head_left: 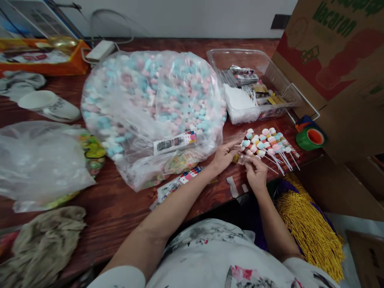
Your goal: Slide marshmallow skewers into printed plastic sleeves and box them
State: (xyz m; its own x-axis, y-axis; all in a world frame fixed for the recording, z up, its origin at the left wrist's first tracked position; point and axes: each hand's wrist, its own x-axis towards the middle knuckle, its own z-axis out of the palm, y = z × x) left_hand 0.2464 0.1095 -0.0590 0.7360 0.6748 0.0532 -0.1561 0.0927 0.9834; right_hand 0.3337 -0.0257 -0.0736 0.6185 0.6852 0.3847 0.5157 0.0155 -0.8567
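Note:
My left hand [225, 156] and my right hand [256, 172] are close together near the table's front edge, fingers closed on a small clear plastic wrapper [242, 159] with a gold-coloured end. The wrapper's contents are too small to make out. Just beyond my fingers lies a row of marshmallow skewers [267, 142], pink, blue, white and yellow, their white sticks pointing towards me. To the left of my hands spreads a big clear bag of marshmallows [144, 88]. A printed packet [177, 143] rests on the bag, and printed wrappers [169, 188] lie below it, partly behind my left forearm.
A clear plastic bin [285, 86] holds white sticks and packets. Green tape [302, 140] stands by a cardboard box [330, 80] on the right. A mug [63, 110] lies sideways at left, near a plastic bag [39, 160] and a crumpled cloth [48, 240]. Gold fringe [309, 232] hangs below the edge.

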